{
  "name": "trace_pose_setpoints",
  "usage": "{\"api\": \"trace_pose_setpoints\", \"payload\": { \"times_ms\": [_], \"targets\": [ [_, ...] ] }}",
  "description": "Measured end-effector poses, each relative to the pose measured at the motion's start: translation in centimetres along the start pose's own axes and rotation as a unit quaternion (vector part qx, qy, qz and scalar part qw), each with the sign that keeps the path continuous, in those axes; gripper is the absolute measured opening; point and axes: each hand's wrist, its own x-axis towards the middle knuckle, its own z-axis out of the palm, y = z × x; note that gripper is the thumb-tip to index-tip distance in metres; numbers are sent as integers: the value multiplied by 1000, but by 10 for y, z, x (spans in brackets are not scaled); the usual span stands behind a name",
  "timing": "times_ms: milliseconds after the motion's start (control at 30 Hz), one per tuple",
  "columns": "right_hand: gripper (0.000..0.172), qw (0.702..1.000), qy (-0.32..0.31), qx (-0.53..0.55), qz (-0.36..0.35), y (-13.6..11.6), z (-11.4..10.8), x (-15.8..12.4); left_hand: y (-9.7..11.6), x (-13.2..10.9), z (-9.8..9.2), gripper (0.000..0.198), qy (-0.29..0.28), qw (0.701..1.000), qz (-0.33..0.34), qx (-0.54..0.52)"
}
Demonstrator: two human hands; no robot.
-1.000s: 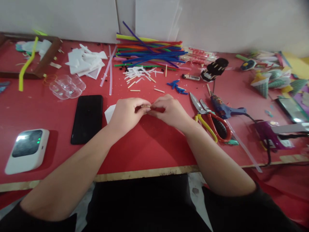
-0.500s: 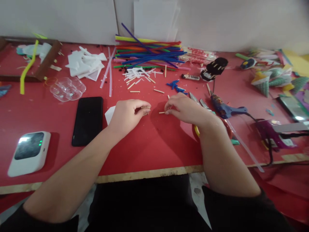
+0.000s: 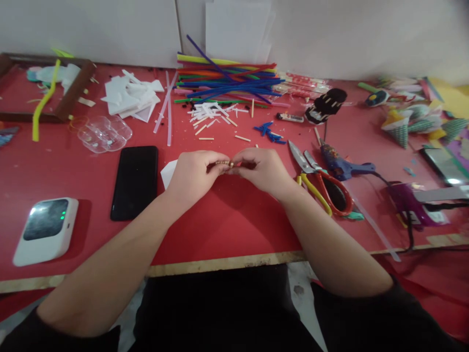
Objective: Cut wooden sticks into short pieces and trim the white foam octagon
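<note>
Between thumb and fingers, my left hand [image 3: 196, 168] pinches a small row of short wooden sticks [image 3: 222, 163], mostly covered by the fingers. My right hand [image 3: 262, 168] is closed too, its fingertips meeting the row's right end around a short wooden stick [image 3: 231, 165] whose pale tip shows. Just behind the hands, a few loose wooden sticks [image 3: 242, 138] lie on the red tabletop [image 3: 227, 220]. A folded white paper piece [image 3: 168, 173] sticks out behind my left hand.
Scissors [image 3: 318, 183] with red and yellow handles and a blue glue gun [image 3: 342, 164] lie to the right. A black phone [image 3: 134, 183] and a white device [image 3: 46, 230] are on the left. Colourful pipe cleaners [image 3: 227, 80], white scraps [image 3: 208, 112] and blue bits [image 3: 269, 132] lie behind.
My right hand has moved left with its wooden stick and now meets my left hand at the row. The scissors' handles have come into view.
</note>
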Motion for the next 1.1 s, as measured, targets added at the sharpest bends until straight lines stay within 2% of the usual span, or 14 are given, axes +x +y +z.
{"api": "trace_pose_setpoints", "payload": {
  "times_ms": [233, 400, 533, 633, 733, 833, 933, 1033, 1100],
  "targets": [
    [33, 997, -14, -50, -63, 4, 3, 3, 0, 0, 1, 13, 10, 1000, 16, 1],
    [26, 994, -11, -60, -87, 7, 5, 3, -2, 1, 1, 13, 7, 1000, 25, 5],
    [13, 994, -13, -69, -82, 7, 8, 2, -2, 2, 0, 13, 5, 999, 38, 23],
    [13, 995, -25, -70, -74, 3, 6, 2, -1, 2, 0, 14, 3, 998, 40, 39],
    [16, 996, -21, -80, -43, 1, -9, 3, -1, 1, -1, 14, -1, 998, 36, 46],
    [34, 991, 72, -111, 13, 6, -32, 2, -2, 0, 0, 14, 2, 999, 30, 30],
    [33, 973, 152, -158, 72, 19, -47, 2, -2, -1, 1, 13, 4, 1000, 23, 20],
    [21, 949, 145, -252, 124, 30, -44, 3, -1, 0, 0, 12, -1, 999, 24, 32],
    [23, 929, 122, -322, 133, 33, -38, 4, -1, 0, 0, 11, -2, 999, 29, 41]
  ]
}}
